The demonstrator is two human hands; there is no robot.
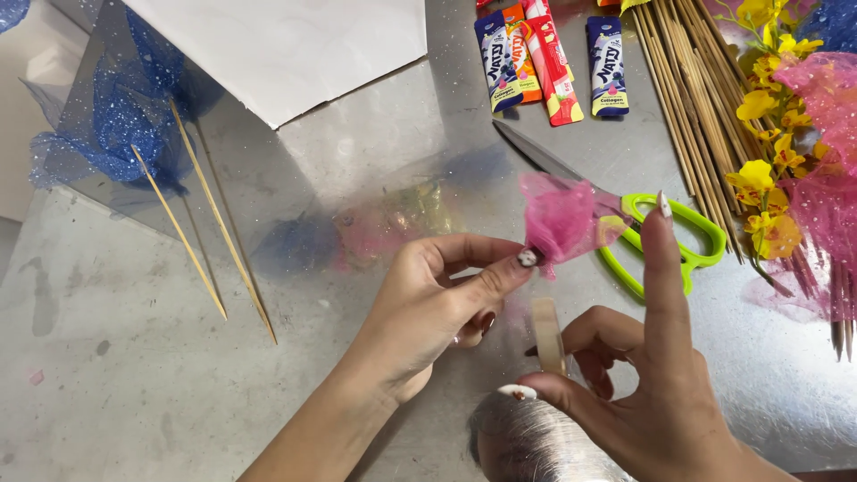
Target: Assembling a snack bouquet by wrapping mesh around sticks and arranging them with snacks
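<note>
Pinching the tape roll (547, 335) between thumb and fingers, the right hand (652, 393) keeps its index finger raised. The left hand (437, 299) pinches the gathered base of the pink mesh bundle (562, 219) above the tabletop (107, 375); judged best held tight while wrapping. Green scissors (678, 241) lie beyond.

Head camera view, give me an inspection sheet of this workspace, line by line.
Surface: grey metal table, scuffed, reflective.
Job's things: pink mesh bundle pinched at its base; roll of clear tape; green-handled scissors lying behind the bundle.
Clutter: blue glitter mesh pieces on two skewers; pile of bamboo skewers; sachet sticks; yellow artificial flowers; white paper sheet; shiny foil-like object at the lower edge.
Hands: left hand pinches the bundle; right hand holds the tape roll, index finger raised.
Cables: nothing seen.
Surroundings: nothing seen beyond the table.
</note>
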